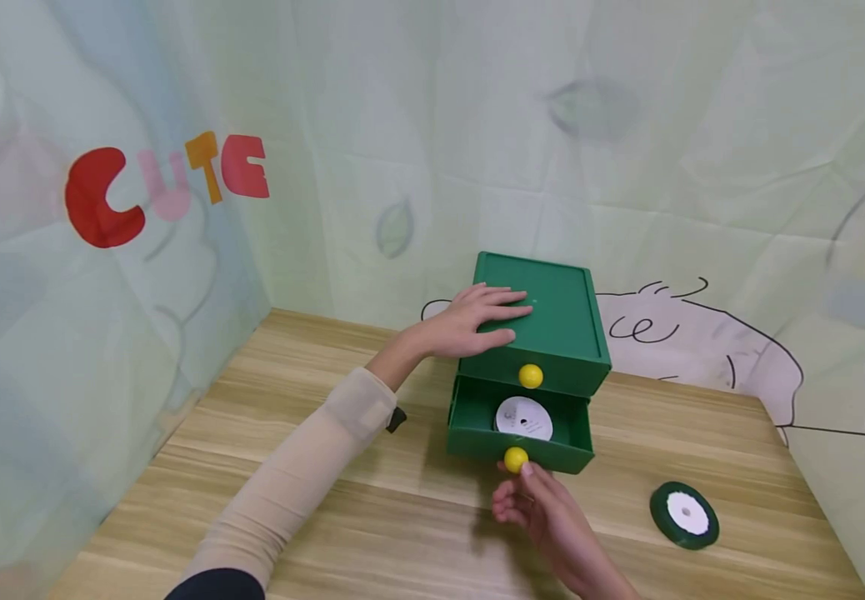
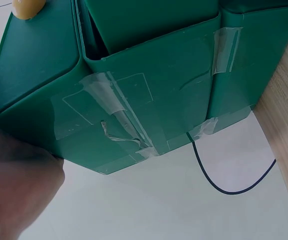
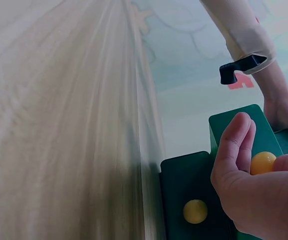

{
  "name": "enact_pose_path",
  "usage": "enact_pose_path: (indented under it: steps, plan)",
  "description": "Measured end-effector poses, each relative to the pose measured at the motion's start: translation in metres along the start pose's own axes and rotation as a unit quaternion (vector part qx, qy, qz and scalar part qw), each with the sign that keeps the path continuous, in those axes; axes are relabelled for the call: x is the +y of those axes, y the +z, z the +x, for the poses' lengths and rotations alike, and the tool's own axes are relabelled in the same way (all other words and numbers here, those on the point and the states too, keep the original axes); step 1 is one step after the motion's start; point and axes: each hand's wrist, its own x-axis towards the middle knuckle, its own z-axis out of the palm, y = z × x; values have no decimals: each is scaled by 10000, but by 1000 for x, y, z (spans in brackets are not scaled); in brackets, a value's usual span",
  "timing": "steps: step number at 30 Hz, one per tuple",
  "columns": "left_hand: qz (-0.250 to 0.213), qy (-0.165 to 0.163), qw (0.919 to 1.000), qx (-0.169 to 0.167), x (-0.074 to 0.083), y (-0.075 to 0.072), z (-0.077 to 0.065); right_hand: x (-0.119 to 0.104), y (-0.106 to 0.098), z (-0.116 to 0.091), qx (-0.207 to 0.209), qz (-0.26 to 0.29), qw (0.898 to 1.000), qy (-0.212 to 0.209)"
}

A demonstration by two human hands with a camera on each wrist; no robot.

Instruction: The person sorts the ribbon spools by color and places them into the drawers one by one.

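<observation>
A green drawer box (image 1: 545, 308) stands against the back wall, its tiers joined by clear tape in the left wrist view. A drawer (image 1: 465, 417) below the top one is pulled partway out, with a white-labelled spool (image 1: 511, 414) inside. My left hand (image 1: 470, 321) rests flat on the box top with fingers spread. In front, my right hand (image 1: 545, 521) pinches the yellow knob (image 1: 516, 459) of the pulled-out drawer between thumb and curled fingers. Another yellow knob (image 1: 531, 376) is on the closed drawer above. The right wrist view shows a lower knob (image 3: 195, 211) too.
A dark green ribbon spool (image 1: 667, 522) with a white centre lies on the wooden table (image 1: 372, 525), right of the box. Printed cloth (image 1: 372, 108) hangs behind and at both sides. A small black piece (image 1: 397, 419) shows by the left wrist.
</observation>
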Motion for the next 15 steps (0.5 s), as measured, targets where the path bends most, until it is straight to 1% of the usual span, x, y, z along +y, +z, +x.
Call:
enact_pose_path:
  steps: [6, 15]
  plan:
    - [2, 2, 10000, 10, 0, 0, 0, -3, 0, 6, 56, 3, 9999, -135]
    - [-26, 44, 10000, 19, 0, 0, -1, -8, -1, 15, 161, 185, 9996, -140]
